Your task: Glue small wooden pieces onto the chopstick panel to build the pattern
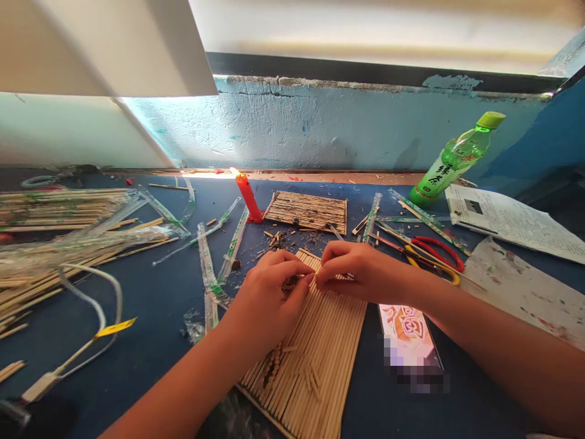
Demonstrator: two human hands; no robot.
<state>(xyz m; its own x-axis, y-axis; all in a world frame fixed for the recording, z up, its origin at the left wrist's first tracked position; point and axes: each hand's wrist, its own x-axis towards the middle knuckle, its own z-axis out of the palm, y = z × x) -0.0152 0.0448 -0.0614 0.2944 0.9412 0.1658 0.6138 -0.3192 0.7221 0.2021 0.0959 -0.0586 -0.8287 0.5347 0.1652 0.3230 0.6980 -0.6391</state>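
Observation:
A panel of pale wooden sticks (320, 360) lies on the blue table, with short stick pieces (313, 381) loose on it. Over the panel's upper part, my left hand (276, 292) is closed, thumb and forefinger pinched on something small that I cannot make out. Close beside it on the right, my right hand (350, 268) is also closed, its fingertips together at the same spot; what they hold is too small to name. Behind my hands lies a smaller stick panel (306, 210) with dark marks. A lit red candle (247, 198) stands to its left.
Bundled sticks (59, 210) in plastic and a white cable (103, 311) lie at left. At right are red-and-yellow scissors (439, 253), a tilted green bottle (452, 164), papers (516, 225) and a lit phone (406, 335). Empty plastic wrappers (208, 262) and dark crumbs are nearby.

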